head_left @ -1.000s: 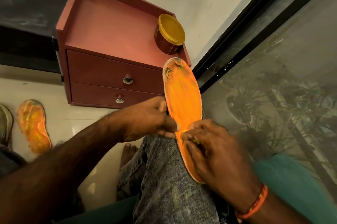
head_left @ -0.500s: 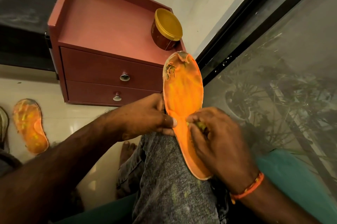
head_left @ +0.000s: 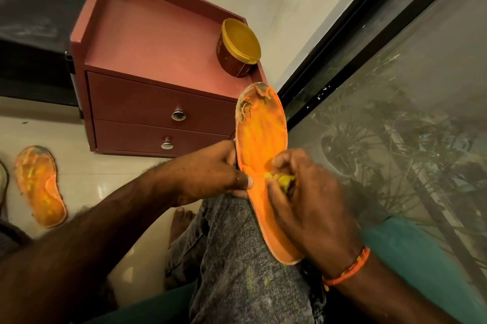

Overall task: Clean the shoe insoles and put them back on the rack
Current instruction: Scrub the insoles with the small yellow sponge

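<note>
Both hands [head_left: 263,186] on insole [head_left: 261,144] edges, over knee [head_left: 237,231]

Warm, dim indoor light is tinting everything orange; the glass pane [head_left: 395,139] is showing murky reflections, and wide-angle distortion is bending the edges.

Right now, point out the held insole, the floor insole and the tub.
held insole [head_left: 259,136], head view, upper orange face.
floor insole [head_left: 39,186], head view, middle.
tub [head_left: 241,41], head view, yellow lid.
</note>
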